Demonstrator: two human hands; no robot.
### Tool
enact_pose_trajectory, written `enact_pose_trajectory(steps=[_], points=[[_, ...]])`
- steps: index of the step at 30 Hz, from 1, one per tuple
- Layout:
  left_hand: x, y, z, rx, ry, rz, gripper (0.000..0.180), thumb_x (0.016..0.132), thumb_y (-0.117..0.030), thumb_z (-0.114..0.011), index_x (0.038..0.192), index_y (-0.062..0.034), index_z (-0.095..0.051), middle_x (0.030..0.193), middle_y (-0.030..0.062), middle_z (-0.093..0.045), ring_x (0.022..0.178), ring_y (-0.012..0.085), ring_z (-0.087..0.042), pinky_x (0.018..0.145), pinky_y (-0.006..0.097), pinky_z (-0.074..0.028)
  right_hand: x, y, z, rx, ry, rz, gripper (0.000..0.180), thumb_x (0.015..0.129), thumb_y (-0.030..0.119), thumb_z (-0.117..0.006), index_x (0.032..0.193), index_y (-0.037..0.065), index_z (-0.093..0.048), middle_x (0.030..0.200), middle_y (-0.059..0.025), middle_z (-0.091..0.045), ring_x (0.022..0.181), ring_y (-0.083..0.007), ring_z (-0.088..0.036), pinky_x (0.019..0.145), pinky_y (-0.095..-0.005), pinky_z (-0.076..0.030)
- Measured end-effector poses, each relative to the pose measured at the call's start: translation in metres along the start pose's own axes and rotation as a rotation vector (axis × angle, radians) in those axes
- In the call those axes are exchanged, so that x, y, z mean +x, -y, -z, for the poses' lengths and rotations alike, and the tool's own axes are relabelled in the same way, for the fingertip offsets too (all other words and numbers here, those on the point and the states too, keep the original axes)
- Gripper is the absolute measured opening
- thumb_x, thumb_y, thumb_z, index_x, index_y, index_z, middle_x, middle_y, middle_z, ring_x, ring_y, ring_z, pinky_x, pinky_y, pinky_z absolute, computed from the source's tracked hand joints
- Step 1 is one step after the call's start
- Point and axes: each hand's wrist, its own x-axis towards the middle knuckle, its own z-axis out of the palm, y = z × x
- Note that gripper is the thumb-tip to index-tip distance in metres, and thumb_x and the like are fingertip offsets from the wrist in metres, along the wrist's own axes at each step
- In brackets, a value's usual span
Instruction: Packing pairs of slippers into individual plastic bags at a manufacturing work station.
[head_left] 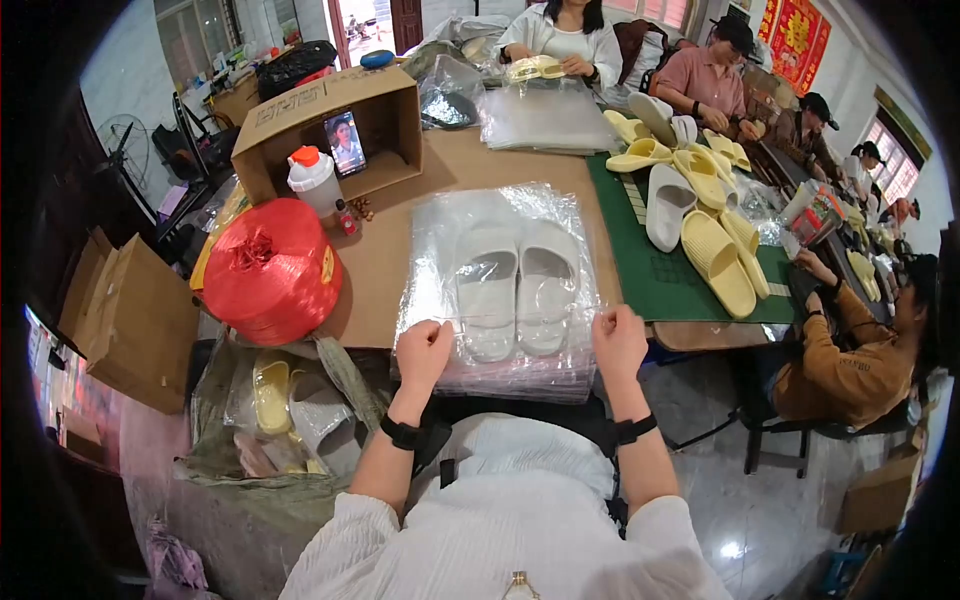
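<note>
A pair of pale grey slide slippers [547, 285] lies side by side at the table's near edge, seen through a shiny clear plastic bag [430, 265]. More flat clear bags [530, 382] are stacked beneath them. My left hand [424, 350] is closed at the bag's left side, its fingers pinching the plastic. On the right side my right hand [620, 342] is closed in the same way on the plastic edge. A thin line runs across the slippers between both hands. The fingertips themselves are partly hidden.
Left stand a red twine roll [272, 270], a white bottle [315, 185] and a cardboard box [405, 110] holding a phone. An open sack [215, 455] of slippers sits below. Loose yellow slippers [715, 265] lie on a green mat [640, 285] at right. Several people work around the table.
</note>
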Motion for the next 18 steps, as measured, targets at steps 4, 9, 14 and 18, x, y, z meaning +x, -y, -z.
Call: enact_pose_trajectory(steps=[4, 9, 14, 18], points=[[-0.003, -0.007, 0.009, 0.027, -0.021, -0.017, 0.038, 0.084, -0.021, -0.068, 0.06, 0.0042, -0.05, 0.051, 0.0152, -0.045, 0.045, 0.0259, -0.042, 0.047, 0.039, -0.033, -0.017, 0.039, 0.019, -0.053, -0.371, 0.407, 0.032, 0.082, 0.022, -0.068, 0.112, 0.009, -0.063, 0.122, -0.0103, -0.061, 0.116, -0.0318, -0.055, 0.089, -0.0444, -0.046], [-0.004, -0.032, 0.007, 0.428, -0.233, -0.328, 0.02, 0.08, -0.019, -0.072, 0.089, -0.0048, -0.062, 0.096, 0.0129, -0.065, 0.088, 0.0307, -0.057, 0.081, 0.044, -0.046, -0.033, 0.068, -0.001, 0.096, 0.171, 0.856, 0.043, 0.089, 0.022, -0.062, 0.129, 0.007, -0.055, 0.139, -0.0139, -0.05, 0.134, -0.0327, -0.041, 0.11, -0.048, -0.033], [-0.012, -0.049, 0.003, 0.42, 0.117, -0.643, 0.047, 0.088, -0.02, -0.065, 0.132, -0.0074, -0.055, 0.149, 0.0173, -0.041, 0.14, 0.0369, -0.034, 0.112, 0.051, -0.031, -0.04, 0.061, -0.026, 0.054, 0.252, 0.845, 0.054, 0.091, 0.03, -0.061, 0.138, 0.007, -0.049, 0.147, -0.0146, -0.044, 0.137, -0.0335, -0.038, 0.114, -0.0472, -0.03], [-0.014, -0.021, -0.02, 0.443, 0.286, -0.512, 0.058, 0.093, -0.037, -0.059, 0.138, -0.0023, -0.049, 0.154, 0.0196, -0.033, 0.141, 0.0402, -0.031, 0.113, 0.052, -0.028, -0.037, 0.058, -0.026, 0.171, 0.311, 0.733, 0.06, 0.09, 0.03, -0.063, 0.14, 0.002, -0.045, 0.149, -0.0181, -0.041, 0.139, -0.0358, -0.036, 0.115, -0.047, -0.028]])
